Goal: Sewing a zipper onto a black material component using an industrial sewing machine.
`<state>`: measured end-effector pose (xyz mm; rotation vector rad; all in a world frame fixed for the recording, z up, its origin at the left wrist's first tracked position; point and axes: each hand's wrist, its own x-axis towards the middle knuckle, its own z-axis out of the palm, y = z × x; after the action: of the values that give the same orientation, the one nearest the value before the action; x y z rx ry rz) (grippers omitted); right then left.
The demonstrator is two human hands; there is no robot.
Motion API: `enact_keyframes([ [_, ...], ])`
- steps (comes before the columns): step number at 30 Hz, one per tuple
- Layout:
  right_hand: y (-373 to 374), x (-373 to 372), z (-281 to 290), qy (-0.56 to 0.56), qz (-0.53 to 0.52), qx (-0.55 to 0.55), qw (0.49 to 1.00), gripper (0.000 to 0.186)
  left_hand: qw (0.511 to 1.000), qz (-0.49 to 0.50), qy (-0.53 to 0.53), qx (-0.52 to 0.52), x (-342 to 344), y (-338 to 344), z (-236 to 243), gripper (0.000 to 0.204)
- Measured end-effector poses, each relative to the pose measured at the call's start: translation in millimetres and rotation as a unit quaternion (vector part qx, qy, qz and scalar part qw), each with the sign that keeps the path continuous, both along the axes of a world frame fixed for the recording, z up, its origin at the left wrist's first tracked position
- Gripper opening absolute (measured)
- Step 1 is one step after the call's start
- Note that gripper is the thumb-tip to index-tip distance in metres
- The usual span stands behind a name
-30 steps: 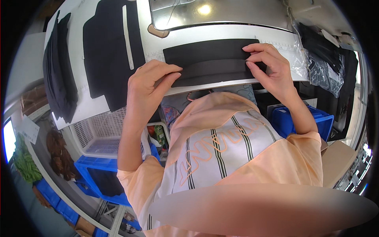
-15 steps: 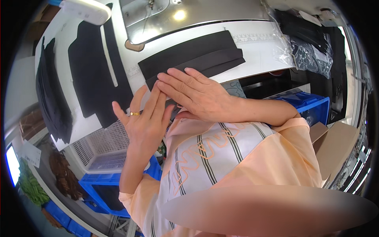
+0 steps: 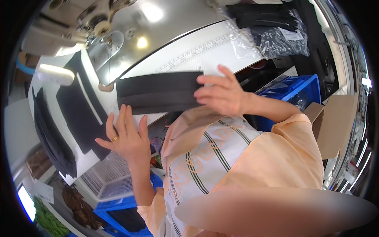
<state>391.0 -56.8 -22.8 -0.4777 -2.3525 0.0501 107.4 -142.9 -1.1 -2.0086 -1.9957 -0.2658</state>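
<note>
A folded black fabric piece (image 3: 158,93) lies flat on the white tabletop, with a fold line along its length. My left hand (image 3: 130,138) is open at its near left corner, fingers apart and fingertips at the edge; a gold ring is on one finger. At the right end of the fabric is my right hand (image 3: 223,93), its fingers spread and their tips at the cloth's edge. Whether the right thumb is under the cloth is hidden. Left of these, a larger cut black panel (image 3: 79,98) with a pale strip down it lies on the table.
A sewing machine (image 3: 98,27) with its metal bed stands behind. Stacked black cut pieces (image 3: 51,134) lie far left. Black cloth in a clear plastic bag (image 3: 276,43) lies at the back right. Blue crates (image 3: 312,89), a white basket (image 3: 106,177) and a cardboard box (image 3: 337,122) stand around me.
My hands, together over the fabric's near left part before, have parted: the right has gone to its right end, the left stays near its left corner. The whole view has shifted.
</note>
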Motion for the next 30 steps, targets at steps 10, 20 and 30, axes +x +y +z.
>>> enact_keyframes([
  [10, 52.5, 108.3, 70.9, -0.126, -0.227, 0.016, 0.966, 0.013, 0.998, -0.015, -0.005, -0.055, -6.1, 51.8, 9.1, 0.041],
  [20, 121.1, 252.6, 69.2, -0.029, -0.306, -0.230, 0.923, 0.016, 0.991, -0.099, 0.009, -0.092, -33.9, 92.0, 6.1, 0.043],
  [30, 48.3, 24.1, 103.3, 0.063, 0.091, -0.257, 0.960, 0.035, 0.991, -0.121, -0.064, 0.005, -34.0, 92.9, 3.9, 0.040],
])
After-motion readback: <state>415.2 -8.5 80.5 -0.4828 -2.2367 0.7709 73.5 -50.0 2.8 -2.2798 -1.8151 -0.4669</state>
